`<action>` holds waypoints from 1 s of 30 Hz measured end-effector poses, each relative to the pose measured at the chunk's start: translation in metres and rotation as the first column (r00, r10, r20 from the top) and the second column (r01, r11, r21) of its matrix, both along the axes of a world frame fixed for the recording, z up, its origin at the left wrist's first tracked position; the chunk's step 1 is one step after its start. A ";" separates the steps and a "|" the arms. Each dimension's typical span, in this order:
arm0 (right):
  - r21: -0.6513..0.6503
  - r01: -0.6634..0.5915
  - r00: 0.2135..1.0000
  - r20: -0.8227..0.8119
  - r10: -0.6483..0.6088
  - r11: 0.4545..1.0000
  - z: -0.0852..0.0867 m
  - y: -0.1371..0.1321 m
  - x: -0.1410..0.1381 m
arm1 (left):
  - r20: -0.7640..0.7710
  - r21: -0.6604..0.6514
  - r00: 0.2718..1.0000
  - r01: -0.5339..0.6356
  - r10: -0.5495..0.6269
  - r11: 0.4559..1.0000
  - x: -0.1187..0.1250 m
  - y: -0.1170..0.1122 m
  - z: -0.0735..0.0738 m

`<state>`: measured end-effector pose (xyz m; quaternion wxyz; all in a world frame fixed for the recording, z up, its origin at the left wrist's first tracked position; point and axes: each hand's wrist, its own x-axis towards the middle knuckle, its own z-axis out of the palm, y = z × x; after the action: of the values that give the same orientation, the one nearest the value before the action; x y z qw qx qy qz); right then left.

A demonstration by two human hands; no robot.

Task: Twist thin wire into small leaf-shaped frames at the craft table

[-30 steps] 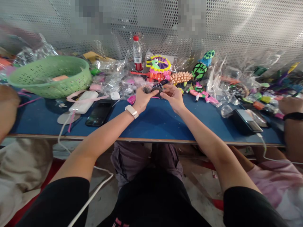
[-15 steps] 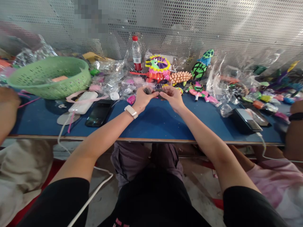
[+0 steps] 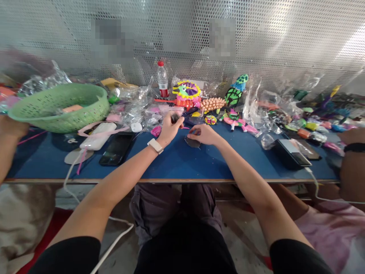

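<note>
In my left hand (image 3: 169,131), raised a little over the table, the fingers are closed around a dark grey lump (image 3: 174,118) that looks like modelling clay. A flat, dark grey rounded piece (image 3: 192,142) with thin wire-like strands at its rim lies low over the blue tabletop. My right hand (image 3: 207,134) has its thumb and fingertips pinched at the upper edge of this piece; the exact grip is partly hidden by the fingers. Just behind the hands are a small yellow and pink clay figure (image 3: 210,120) and a bright pink packet (image 3: 156,131).
A green basket (image 3: 94,102), a phone (image 3: 117,148) and a white power bank (image 3: 98,136) are at left. Clay figures, including a spiky orange one (image 3: 212,104), and a bottle (image 3: 162,80) line the back. A black device (image 3: 292,152) lies right. Other people's arms show both sides.
My hands have separated. The right hand came nearer with the flat grey piece, down towards the tabletop; the left keeps the grey lump. The camera view has tilted up slightly.
</note>
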<state>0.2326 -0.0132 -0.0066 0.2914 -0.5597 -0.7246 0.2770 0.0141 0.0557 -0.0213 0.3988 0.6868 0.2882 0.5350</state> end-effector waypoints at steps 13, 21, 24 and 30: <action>0.660 0.051 0.993 -0.111 0.030 0.750 0.003 0.002 -0.004 | -0.470 0.343 0.871 0.035 0.140 0.939 -0.004 -0.017 0.010; 0.650 0.077 0.992 -0.126 0.008 0.756 0.001 0.004 -0.006 | -0.519 0.328 0.842 0.037 0.148 0.944 -0.003 -0.017 0.008; 0.632 0.043 0.995 -0.099 0.025 0.774 0.001 0.004 -0.006 | -0.518 0.350 0.839 0.032 0.165 0.936 -0.003 -0.018 0.008; 0.569 -0.017 0.998 -0.044 0.051 0.822 -0.002 0.008 -0.003 | -0.520 0.350 0.844 0.068 0.134 0.934 -0.006 -0.017 0.008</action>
<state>0.2301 -0.0054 -0.0090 0.4607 -0.4264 -0.7753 0.0697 0.0085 0.0389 -0.0136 0.1624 0.8638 0.2985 0.3720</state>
